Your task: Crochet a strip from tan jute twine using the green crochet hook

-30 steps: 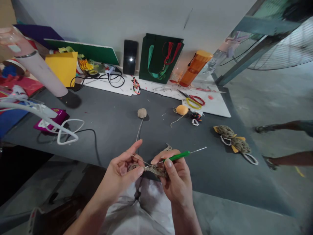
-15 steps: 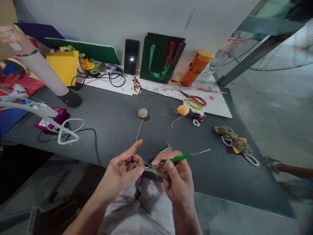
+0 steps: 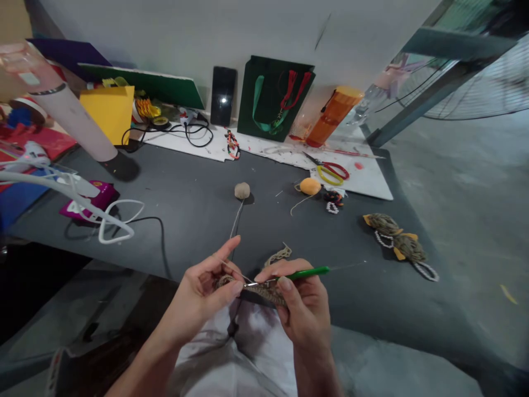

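Green plastic handle, thin metal shaft: the crochet hook (image 3: 308, 272) sits in the right hand (image 3: 303, 309). That grip is pinched on the handle between thumb and forefinger, and the bare shaft pokes out to the right over the counter (image 3: 185, 193). The left hand (image 3: 202, 295) has its grip closed, thumb and fingers pinching the crochet piece (image 3: 264, 290), with the forefinger raised and the yarn strand (image 3: 236, 220) running over it. The piece is held in the air at the near edge of the counter, between both hands, above the lap. The hook tip looks to be in the stitches by the left thumb, but it is too small to be sure. The strand runs back to a beige yarn ball (image 3: 242, 191) on the counter.

Handling, as a judgement: the piece is light, soft and floppy, and it probably stretches. Hold it close to the working stitch or it twists. The hook is stiff, light and smooth, so take it at the green handle. The yarn is thin and snags easily.

Writing: none legible. The pink box (image 3: 97, 197) at left carries a label, unreadable. The phone (image 3: 223, 95) shows only glare.
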A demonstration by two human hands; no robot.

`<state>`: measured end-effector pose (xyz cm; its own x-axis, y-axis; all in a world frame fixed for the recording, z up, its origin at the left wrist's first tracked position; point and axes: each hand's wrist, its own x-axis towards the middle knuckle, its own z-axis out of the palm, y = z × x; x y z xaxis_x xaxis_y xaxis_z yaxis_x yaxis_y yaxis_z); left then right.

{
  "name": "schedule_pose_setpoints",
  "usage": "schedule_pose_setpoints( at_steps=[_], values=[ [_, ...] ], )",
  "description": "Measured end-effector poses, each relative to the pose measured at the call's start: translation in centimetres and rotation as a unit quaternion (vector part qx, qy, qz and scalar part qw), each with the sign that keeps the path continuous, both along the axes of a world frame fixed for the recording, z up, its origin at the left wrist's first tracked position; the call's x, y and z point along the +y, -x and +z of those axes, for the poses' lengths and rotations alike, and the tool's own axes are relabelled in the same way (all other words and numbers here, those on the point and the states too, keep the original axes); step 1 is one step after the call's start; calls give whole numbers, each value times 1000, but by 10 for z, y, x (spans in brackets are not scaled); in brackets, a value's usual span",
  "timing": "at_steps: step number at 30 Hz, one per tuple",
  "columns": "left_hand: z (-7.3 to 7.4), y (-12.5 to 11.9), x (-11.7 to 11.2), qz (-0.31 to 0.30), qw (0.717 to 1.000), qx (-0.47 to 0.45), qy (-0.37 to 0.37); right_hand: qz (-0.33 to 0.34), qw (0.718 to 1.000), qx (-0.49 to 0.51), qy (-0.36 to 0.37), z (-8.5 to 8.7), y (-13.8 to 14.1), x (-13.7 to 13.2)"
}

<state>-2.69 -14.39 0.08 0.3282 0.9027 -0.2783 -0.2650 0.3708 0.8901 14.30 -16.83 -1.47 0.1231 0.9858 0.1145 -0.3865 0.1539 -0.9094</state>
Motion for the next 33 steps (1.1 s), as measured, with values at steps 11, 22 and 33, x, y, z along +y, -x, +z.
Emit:
schedule_pose_setpoints(
  at_steps=[11,22,33],
  values=[
    [1,-1,-3,9,999,48,-24,-37,969,-220,-109,11,-8,-11],
    [3,0,-7,10,993,90,-71,-26,932,-324,-158,19,-12,-14],
    [3,-11,-17,124,943,237,-196,-56,931,-327,-153,8,-5,-13]
  ],
)
